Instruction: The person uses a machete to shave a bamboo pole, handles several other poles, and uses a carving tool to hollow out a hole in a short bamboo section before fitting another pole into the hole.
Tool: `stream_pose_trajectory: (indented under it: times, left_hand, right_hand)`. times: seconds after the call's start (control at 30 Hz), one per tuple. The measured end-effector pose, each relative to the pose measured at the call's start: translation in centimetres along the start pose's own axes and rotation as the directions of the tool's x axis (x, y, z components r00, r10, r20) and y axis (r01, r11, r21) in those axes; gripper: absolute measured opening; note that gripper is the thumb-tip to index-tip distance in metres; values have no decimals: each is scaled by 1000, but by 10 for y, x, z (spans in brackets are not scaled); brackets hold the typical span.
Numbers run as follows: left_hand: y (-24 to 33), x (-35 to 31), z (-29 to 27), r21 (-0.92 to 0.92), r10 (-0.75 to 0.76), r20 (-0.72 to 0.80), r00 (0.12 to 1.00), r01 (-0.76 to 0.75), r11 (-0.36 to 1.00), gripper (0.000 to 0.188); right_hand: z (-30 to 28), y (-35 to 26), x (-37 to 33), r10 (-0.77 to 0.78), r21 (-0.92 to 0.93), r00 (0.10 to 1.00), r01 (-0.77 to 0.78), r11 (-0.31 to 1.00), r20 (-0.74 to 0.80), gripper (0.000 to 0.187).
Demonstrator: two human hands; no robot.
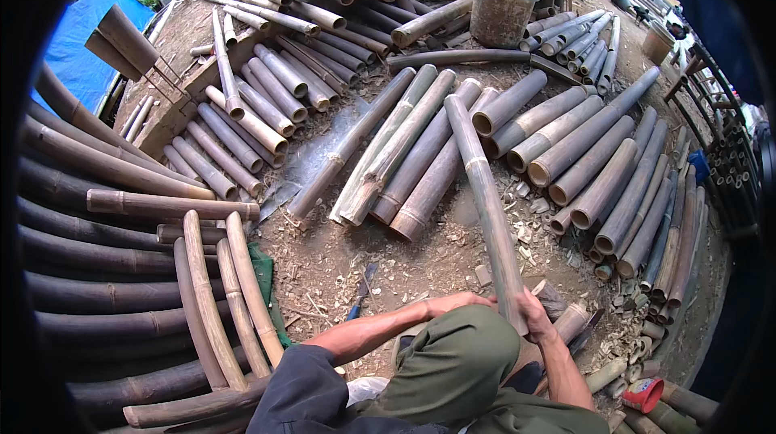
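A long grey-brown bamboo pole (483, 191) slants away from me, its near end beside my raised knee. My right hand (534, 314) is closed round this near end from the right. From the left my left hand (475, 300) reaches the same pole and grips its side; its fingertips pass out of sight behind the pole and knee. Below the pole's near end, partly covered by my right arm, are short bamboo pieces (572, 322). A blade with a blue handle (356, 305) lies on the ground left of my knee, touched by neither hand.
Several cut bamboo poles (408, 151) lie ahead, with a stack (590, 143) to the right. Long dark poles (105, 260) line the left. A dirty white bucket (503, 10) stands at the back. Wood chips cover the ground (323, 272). A red container (643, 395) lies lower right.
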State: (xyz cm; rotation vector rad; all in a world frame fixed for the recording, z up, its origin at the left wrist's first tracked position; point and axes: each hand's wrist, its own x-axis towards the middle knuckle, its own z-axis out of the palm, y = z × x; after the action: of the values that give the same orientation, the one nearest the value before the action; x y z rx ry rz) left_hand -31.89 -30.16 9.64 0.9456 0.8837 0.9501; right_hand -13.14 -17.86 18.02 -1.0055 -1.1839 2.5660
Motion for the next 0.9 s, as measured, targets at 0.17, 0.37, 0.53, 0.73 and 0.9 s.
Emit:
stream_pose_trajectory:
  times: [0.17,0.37,0.53,0.73,0.9]
  left_hand:
    - [61,-94,-181,662,680,-710,183,505,554,41]
    - [-20,-256,-330,-37,100,-992,-70,955,296,83]
    - [-11,-230,-315,116,-35,-986,161,832,543,81]
    - [76,-204,-241,-633,-195,-557,807,-261,729,63]
    - [87,-147,-167,-424,-204,-691,693,-160,891,55]
  right_hand:
    - [10,2,4,91,-172,996,-89,981,0,55]
    - [-5,29,-3,171,-247,975,-202,948,-140,70]
    - [-16,49,-9,83,-264,983,-124,956,-163,83]
    - [-7,36,-7,224,-30,966,-230,973,-132,59]
    - [18,14,-4,106,-242,993,-116,963,-56,49]
